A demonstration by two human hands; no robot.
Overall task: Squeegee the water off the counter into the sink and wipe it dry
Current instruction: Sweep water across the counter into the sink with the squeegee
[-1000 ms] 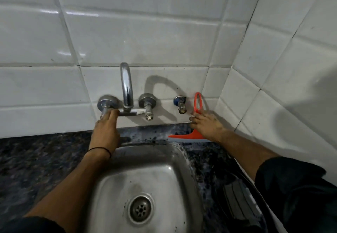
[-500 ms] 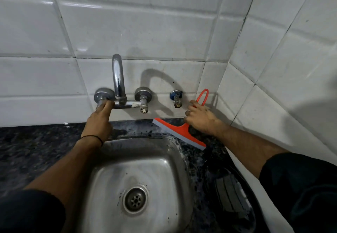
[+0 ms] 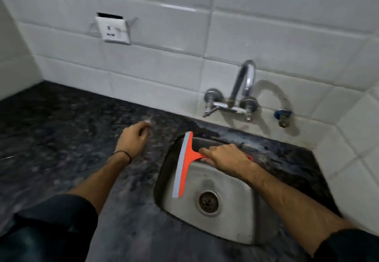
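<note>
White tiled walls behind, dark speckled counter [image 3: 67, 130] below. Right hand [image 3: 224, 157] clenched on the handle of an orange squeegee [image 3: 184, 164], index finger laid along the neck. Blade end just left of that grip, pale rubber edge facing left, hanging over the left part of the steel sink [image 3: 225, 216], whether touching the rim hard to tell. Drain [image 3: 209, 201] just below the grip. Faucet [image 3: 239, 95] with 2 valve handles on the wall beyond the grip, blue valve [image 3: 283, 115] to its right. Left hand [image 3: 133, 136] well left of the squeegee, over the counter, blurred, fingers loosely curled, seemingly grasping nothing. Wall socket [image 3: 113, 29] far up-left.
</note>
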